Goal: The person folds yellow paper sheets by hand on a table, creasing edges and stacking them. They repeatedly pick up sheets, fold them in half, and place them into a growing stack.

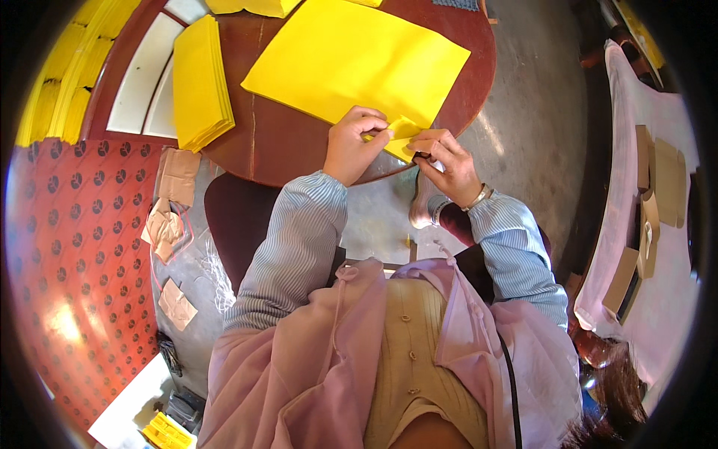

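The left hand (354, 144) is held over the near edge of the work, its fingers bent and its thumb brought up to meet the forefinger, so that a small turned-up flap is pinched between them. The right hand (451, 166) is set just beside it, wrist arched and fingertips pointed down and inward, closed on the same corner; what the small dark spot beneath its fingertips is cannot be told. Both forearms are covered by blue-and-white striped sleeves (301, 217), and a thin bracelet (479, 196) is worn on the right wrist. The large, flat, bright yellow four-sided sheet (363, 60) is laid askew on the table, its near corner gripped at the rim and folded over in a small crease, the rest spread smooth; whether it is one layer or several cannot be made out. It is supported by a reddish-brown table with a rounded edge (288, 142), on which a stack of folded yellow pieces (200, 86) is also placed, to the left. Beyond, a grey floor (535, 112) is seen, with a red sheet printed with dark round motifs (82, 247) at the left and open brown cardboard boxes (649, 232) rested on a pale pink cloth (636, 93) at the right.
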{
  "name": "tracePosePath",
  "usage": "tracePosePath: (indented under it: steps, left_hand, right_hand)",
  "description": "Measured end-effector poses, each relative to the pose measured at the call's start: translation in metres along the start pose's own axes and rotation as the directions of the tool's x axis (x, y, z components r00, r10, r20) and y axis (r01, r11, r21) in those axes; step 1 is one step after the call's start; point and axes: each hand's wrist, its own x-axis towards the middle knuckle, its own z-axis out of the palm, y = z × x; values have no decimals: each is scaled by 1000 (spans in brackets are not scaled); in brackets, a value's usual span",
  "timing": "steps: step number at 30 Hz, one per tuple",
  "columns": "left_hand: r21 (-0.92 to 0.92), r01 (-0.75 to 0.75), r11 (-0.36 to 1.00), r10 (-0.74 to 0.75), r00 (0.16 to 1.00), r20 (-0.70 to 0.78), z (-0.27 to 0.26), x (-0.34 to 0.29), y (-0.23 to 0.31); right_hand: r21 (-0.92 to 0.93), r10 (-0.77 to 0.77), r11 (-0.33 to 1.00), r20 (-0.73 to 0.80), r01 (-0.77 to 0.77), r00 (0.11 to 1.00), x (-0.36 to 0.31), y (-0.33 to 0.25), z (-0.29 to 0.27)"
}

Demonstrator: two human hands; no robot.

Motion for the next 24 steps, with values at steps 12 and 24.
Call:
tracePosePath:
  steps: [12,24]
  left_hand:
    - [-1,22,1000,-21,999,27,0,0,-3]
    - [26,-76,997,69,974,217,-14,0,-12]
  right_hand:
    - [154,145,977,12,-145,989,8,19,-3]
    - [324,276,910,-12,-257,961,10,22,2]
